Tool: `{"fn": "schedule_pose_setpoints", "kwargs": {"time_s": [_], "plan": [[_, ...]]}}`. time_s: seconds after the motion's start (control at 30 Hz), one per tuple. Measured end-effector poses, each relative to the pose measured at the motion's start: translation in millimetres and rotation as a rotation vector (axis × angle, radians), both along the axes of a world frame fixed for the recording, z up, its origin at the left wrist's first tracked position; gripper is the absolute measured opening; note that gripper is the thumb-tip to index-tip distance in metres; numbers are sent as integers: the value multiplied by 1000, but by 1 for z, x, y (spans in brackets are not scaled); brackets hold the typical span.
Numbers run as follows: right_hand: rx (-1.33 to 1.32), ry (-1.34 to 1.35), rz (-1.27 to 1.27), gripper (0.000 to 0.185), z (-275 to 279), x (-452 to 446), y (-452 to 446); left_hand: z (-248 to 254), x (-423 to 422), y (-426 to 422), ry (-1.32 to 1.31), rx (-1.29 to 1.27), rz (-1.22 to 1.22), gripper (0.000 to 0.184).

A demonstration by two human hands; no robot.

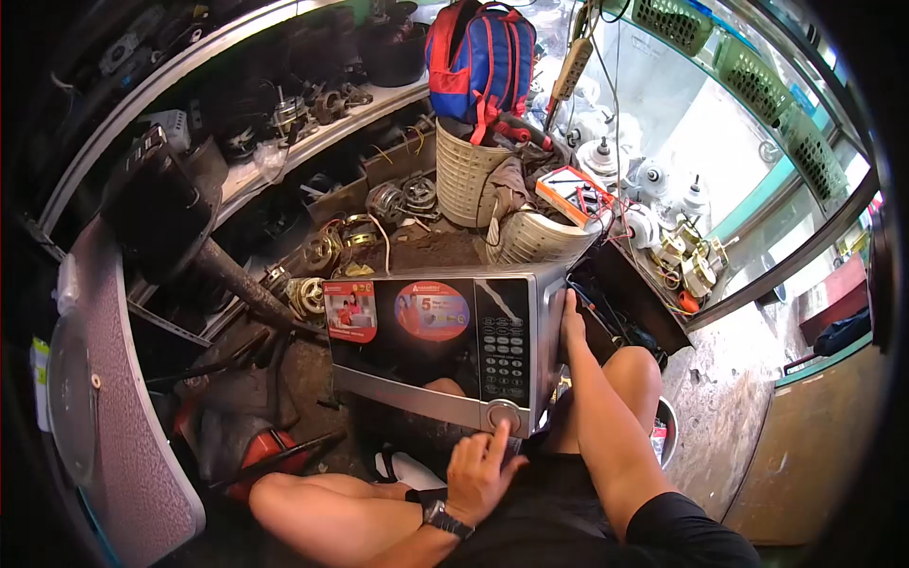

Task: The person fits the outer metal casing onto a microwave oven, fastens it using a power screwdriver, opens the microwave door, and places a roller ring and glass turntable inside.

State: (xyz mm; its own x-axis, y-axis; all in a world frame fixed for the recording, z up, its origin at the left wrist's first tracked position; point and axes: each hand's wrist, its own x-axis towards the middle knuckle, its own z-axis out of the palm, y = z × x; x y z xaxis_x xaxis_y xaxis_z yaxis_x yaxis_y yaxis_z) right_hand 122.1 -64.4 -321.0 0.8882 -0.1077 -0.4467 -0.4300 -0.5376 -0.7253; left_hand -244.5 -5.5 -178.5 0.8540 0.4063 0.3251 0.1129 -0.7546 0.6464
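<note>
A silver and black microwave oven (407, 374) is in front of me at knee height, tilted, with its door shut. Promotional stickers cover part of the dark door, and a keypad (504, 355) runs down its right side. My left hand (478, 473), a watch on its wrist, has its index finger on the round button (505, 417) below the keypad; the fingers are apart. My right hand (574, 327) holds the oven's right side, with some fingers hidden. What the oven rests on is hidden.
Shelves (312, 123) of motors and parts line the left and back. A ribbed white bin (469, 180) bears a red and blue backpack (488, 62). Near it, an orange box (576, 194) sits by several white motors (606, 156). At left stands a pink-topped table (133, 398).
</note>
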Motion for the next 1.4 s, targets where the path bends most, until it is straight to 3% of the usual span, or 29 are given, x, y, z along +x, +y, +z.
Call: {"fn": "schedule_pose_setpoints", "kwargs": {"time_s": [0.1,0.3,0.37,0.47,0.57,0.6,0.7,0.77,0.9,1.1,1.17,1.4], "plan": [[-36,-29,-14,122,21,-5,6,-17,16,14,-168,119,66,56],[2,114,-25,123,-1,-2,-6,-26,21,17,-241,203,76,51],[-9,109,-17,120,-10,-5,-14,-30,21,14,-218,195,88,47],[38,75,28,113,24,-24,-11,-13,19,15,-53,140,43,39],[7,49,21,117,33,-24,-6,-7,17,15,-4,71,18,33],[18,52,30,117,13,-11,-11,1,15,17,-2,74,21,33],[57,93,-31,118,-17,7,-18,12,11,17,199,40,36,36],[113,145,-75,121,-21,10,-21,-1,12,20,44,248,162,42],[175,139,-117,117,-16,5,-21,-19,17,40,60,398,166,49],[321,193,-199,107,8,-11,-10,2,29,82,92,416,88,58],[387,184,-190,108,12,-17,-10,-7,32,100,25,291,-40,57],[393,149,-125,111,2,-5,-9,-15,46,119,-75,418,-59,66]]}}
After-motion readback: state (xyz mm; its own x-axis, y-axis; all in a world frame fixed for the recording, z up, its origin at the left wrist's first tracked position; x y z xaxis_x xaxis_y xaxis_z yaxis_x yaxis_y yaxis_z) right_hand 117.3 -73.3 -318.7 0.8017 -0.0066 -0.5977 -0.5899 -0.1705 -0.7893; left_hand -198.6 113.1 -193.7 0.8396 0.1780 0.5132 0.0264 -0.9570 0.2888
